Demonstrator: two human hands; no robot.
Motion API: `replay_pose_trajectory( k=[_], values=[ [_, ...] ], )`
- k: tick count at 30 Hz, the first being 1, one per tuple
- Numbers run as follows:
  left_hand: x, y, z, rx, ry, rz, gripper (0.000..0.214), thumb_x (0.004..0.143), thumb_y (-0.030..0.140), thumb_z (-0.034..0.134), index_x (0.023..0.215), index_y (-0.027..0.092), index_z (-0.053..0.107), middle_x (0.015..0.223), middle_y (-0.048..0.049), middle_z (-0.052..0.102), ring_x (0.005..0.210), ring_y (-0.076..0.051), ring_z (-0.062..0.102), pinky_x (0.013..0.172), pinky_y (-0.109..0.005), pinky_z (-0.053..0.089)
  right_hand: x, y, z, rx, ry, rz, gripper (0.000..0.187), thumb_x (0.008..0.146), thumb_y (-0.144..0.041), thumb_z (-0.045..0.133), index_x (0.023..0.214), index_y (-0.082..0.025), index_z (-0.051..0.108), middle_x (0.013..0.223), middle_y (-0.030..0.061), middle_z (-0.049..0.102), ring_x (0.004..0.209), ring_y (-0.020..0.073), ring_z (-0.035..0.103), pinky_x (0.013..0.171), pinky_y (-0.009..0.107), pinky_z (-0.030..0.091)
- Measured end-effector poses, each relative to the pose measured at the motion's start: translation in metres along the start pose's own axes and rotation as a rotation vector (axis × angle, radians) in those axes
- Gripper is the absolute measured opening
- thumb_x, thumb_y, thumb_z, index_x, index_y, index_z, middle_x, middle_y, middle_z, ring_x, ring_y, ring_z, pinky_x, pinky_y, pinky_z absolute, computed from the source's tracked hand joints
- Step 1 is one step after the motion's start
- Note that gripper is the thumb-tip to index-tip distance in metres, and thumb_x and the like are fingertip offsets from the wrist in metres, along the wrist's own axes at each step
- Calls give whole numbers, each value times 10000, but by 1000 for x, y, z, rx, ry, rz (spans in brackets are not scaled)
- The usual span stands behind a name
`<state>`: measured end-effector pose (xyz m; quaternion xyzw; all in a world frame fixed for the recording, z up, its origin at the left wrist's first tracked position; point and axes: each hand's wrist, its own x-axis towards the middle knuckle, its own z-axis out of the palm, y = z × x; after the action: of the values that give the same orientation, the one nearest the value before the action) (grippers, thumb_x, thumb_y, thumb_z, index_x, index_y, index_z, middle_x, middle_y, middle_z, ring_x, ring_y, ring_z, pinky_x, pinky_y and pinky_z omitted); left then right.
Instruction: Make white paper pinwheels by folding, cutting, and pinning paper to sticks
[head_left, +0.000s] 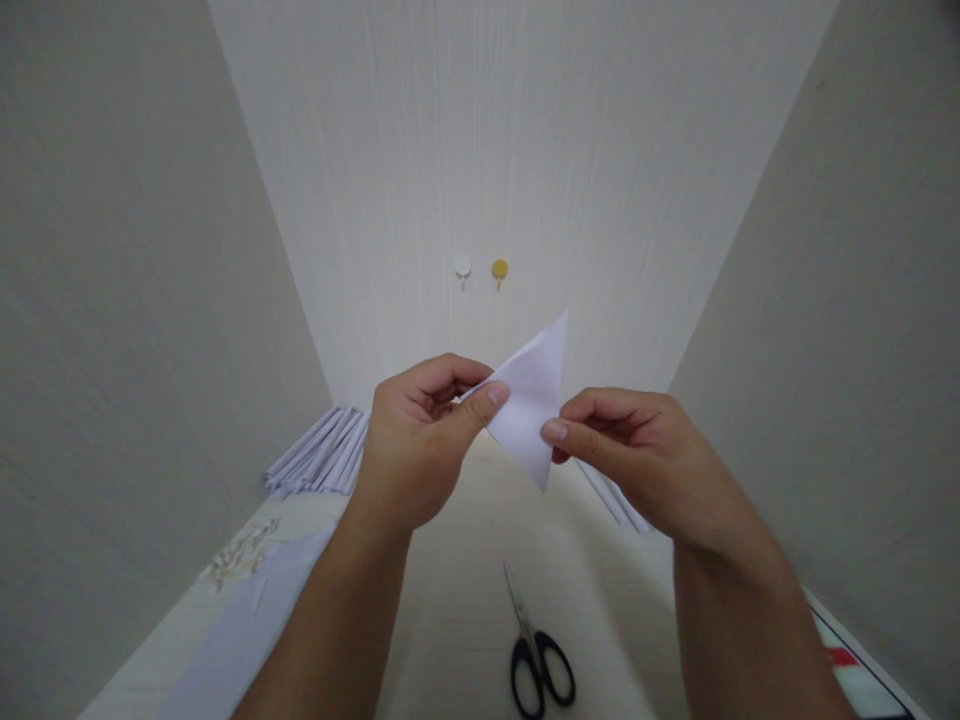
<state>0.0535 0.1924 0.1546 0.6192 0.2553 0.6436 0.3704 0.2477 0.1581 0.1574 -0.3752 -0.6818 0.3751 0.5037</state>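
Note:
A white piece of paper folded into a triangle (531,395) is held up above the table, one sharp corner pointing up and another down. My left hand (427,430) pinches its left corner, thumb in front and fingers behind. On the other side, my right hand (626,440) grips the right edge between thumb and fingers. Below the hands, a pair of scissors (532,650) with black handles lies on the table, blades pointing away from me and closed.
Several rolled white paper sticks (319,452) lie at the left, more paper sticks (611,495) at the right. Small thin pieces (244,552) lie by a white paper sheet (240,620). A printed item (862,655) sits at right. Two hooks (499,270) are on the wall.

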Motion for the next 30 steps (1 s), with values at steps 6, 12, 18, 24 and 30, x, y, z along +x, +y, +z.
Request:
replay_pose_trajectory(
  k=[6, 12, 18, 24, 30],
  values=[
    [0, -2, 0, 18, 105, 48, 148, 777, 295, 823, 799, 176, 738, 673, 5, 705, 579, -109, 599, 536, -209, 475, 2, 0, 2, -4, -3, -39, 149, 886, -342, 750, 833, -207, 781, 792, 8, 749, 720, 128, 646, 665, 237, 499],
    [4, -5, -4, 13, 173, 111, 142, 785, 287, 813, 818, 179, 727, 665, 15, 678, 586, -106, 583, 553, -213, 477, 1, 2, -1, -148, -7, 0, 240, 900, -386, 728, 758, -198, 777, 737, 18, 742, 690, 137, 625, 632, 255, 459],
    [3, -5, -1, -43, 172, 81, 137, 778, 275, 808, 800, 175, 717, 631, 22, 662, 552, -99, 570, 530, -211, 468, 3, 3, -1, -53, 8, -38, 215, 908, -381, 712, 814, -196, 766, 767, 17, 727, 736, 146, 639, 694, 265, 504],
    [1, -4, 5, -39, 137, 47, 128, 773, 256, 817, 785, 166, 727, 638, 17, 675, 563, -93, 567, 518, -196, 447, 3, 0, 10, -35, 2, 4, 264, 904, -380, 717, 729, -183, 729, 695, -4, 682, 635, 108, 560, 586, 238, 424],
    [6, -15, -4, -87, 210, 130, 108, 807, 264, 795, 827, 182, 726, 677, 18, 677, 608, -104, 577, 578, -218, 475, 1, 1, 6, -72, -29, 51, 195, 848, -373, 773, 760, -199, 765, 730, 16, 738, 667, 126, 618, 591, 240, 449]
  ],
)
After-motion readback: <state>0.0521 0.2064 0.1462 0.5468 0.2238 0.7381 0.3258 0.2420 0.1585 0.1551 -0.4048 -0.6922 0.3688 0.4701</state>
